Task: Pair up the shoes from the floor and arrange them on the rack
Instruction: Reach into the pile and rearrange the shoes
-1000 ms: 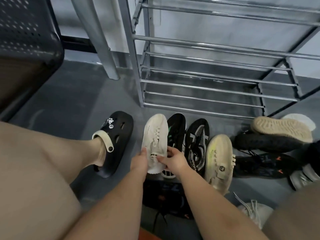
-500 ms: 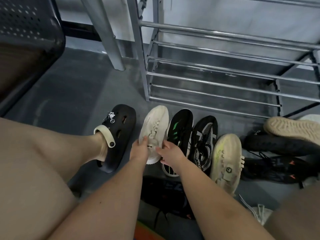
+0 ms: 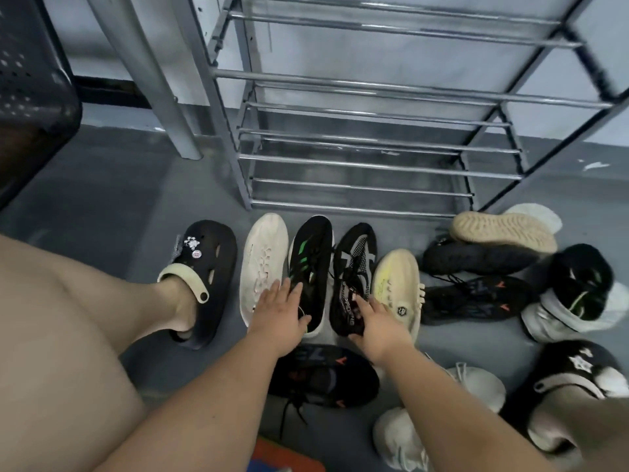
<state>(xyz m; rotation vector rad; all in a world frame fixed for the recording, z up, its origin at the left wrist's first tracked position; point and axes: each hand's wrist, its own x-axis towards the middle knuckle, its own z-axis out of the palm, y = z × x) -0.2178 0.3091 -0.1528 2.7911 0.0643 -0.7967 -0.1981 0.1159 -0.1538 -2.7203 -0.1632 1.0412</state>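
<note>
Left hand (image 3: 277, 316) lies flat, fingers straight and spread, over the near end of the black shoe with green stripes (image 3: 311, 264), its outer edge just beside the cream shoe (image 3: 262, 264); it grips nothing. Right hand (image 3: 377, 323) reaches onto the heel end of the black-and-white mesh shoe (image 3: 354, 277); fingers bend down over the shoe's near rim, but whether they actually clamp it cannot be told.

These three shoes stand side by side on the grey floor (image 3: 112, 199), toes pointing far toward the metal rack (image 3: 374, 165), whose shelves hold no shoes. Right of them, touching the mesh shoe, a cream shoe with a yellow-green streak (image 3: 398, 287).

Writing: white letters along the mesh shoe's collar, only partly legible, ending "…ONE". A round dark badge on the streaked cream shoe, unreadable. Orange marks on the black sneaker (image 3: 323, 376) lying crosswise under the forearms.

Far right: a heap of shoes, one tan sole (image 3: 503, 231) turned upward.
</note>
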